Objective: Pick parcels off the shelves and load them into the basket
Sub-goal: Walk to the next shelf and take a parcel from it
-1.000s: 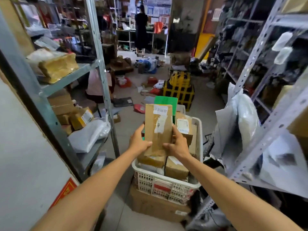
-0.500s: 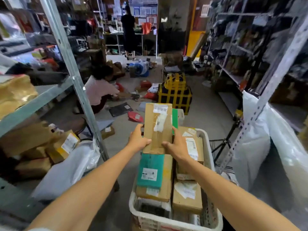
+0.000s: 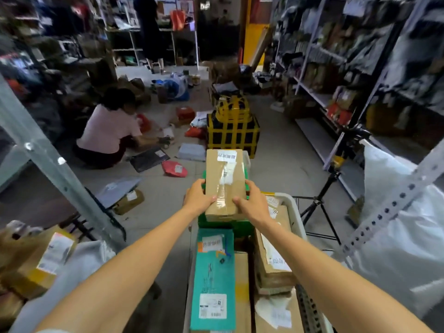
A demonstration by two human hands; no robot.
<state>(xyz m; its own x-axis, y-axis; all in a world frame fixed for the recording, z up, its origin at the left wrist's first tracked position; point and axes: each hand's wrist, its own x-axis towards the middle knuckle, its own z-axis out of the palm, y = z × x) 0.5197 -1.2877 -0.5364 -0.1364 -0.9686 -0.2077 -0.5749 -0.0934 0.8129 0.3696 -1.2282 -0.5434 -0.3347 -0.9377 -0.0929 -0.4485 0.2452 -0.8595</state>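
A brown cardboard parcel [image 3: 224,179] with white labels and clear tape is held flat over the far end of the white basket [image 3: 292,207]. My left hand [image 3: 198,198] grips its left edge and my right hand [image 3: 252,203] grips its right edge, thumbs on top. Under it lies a green parcel [image 3: 224,225]. Nearer to me the basket holds a teal parcel [image 3: 212,280] and brown boxes [image 3: 272,260].
Metal shelving stands on both sides, with a post [image 3: 55,169] at the left and white bagged parcels [image 3: 396,219] at the right. A person [image 3: 108,131] crouches on the floor among scattered parcels. A yellow-taped black box [image 3: 233,131] sits ahead, a tripod [image 3: 322,203] beside the basket.
The view has moved forward and tilted down over the basket. Both hands have lowered the brown parcel towards the green parcel at the basket's far end.
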